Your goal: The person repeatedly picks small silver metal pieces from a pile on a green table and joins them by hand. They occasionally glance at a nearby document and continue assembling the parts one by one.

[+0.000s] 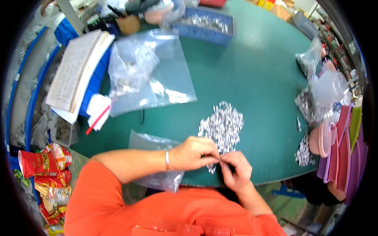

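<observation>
My left hand (pixel 195 152) and my right hand (pixel 236 170) meet at the near edge of the green table. The fingertips of both are pinched together, and whatever lies between them is too small or hidden to make out. Just beyond the hands spreads a pile of small silvery metal parts (pixel 222 125), a few of which lie under and between my fingers. Beneath my left wrist, which wears a bracelet (pixel 167 160), a clear plastic bag (pixel 151 143) hangs partly over the table edge.
A large clear bag (pixel 169 78) lies at the left, beside papers (pixel 75 74) and a red pen (pixel 98 119). At the back stands a blue bin (pixel 202 32) of metal parts. On the right are a smaller pile (pixel 304 152), a pink cup (pixel 319 139) and plastic bags (pixel 327 90).
</observation>
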`<state>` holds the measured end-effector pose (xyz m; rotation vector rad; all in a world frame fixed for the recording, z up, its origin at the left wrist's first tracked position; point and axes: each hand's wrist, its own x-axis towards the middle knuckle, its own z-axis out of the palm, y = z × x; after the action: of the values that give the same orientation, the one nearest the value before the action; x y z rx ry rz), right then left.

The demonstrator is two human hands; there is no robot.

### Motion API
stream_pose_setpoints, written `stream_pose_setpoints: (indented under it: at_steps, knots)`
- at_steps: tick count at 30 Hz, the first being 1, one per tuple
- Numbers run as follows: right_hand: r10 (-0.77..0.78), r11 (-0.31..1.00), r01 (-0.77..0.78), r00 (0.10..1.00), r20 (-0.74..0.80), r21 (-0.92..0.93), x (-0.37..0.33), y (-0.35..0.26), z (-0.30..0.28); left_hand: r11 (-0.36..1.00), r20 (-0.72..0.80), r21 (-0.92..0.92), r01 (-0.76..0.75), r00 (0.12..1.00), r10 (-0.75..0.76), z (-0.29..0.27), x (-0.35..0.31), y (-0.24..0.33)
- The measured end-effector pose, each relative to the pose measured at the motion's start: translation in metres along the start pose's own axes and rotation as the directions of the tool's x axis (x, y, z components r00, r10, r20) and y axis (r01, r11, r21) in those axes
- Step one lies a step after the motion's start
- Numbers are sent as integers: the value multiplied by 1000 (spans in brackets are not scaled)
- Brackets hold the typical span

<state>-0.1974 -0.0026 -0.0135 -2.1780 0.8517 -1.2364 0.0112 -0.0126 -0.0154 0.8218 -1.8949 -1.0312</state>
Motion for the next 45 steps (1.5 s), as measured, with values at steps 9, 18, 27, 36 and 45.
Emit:
stream_pose_setpoints:
  at_steps: [9,18,27,36,45]
  knots:
    - [39,997,-37,999,32,-67,1,-4,0,998,11,-16,-61,998,61,4,-4,-2]
    - [8,997,-8,1000,3,-79,-4,8,2,975,-44,146,-166,984,174,6,-3,-12]
    - [11,999,-13,998,-61,-30,-9,6,1,987,-42,117,-106,993,112,6,1,0]
    - [108,992,-101,989,-98,77,-13,7,9,990,-47,114,-85,995,91,4,0,-2]
    - [19,1000,-19,996,-83,-5,-15,8,7,995,-23,104,-8,1000,11,2,0,1]
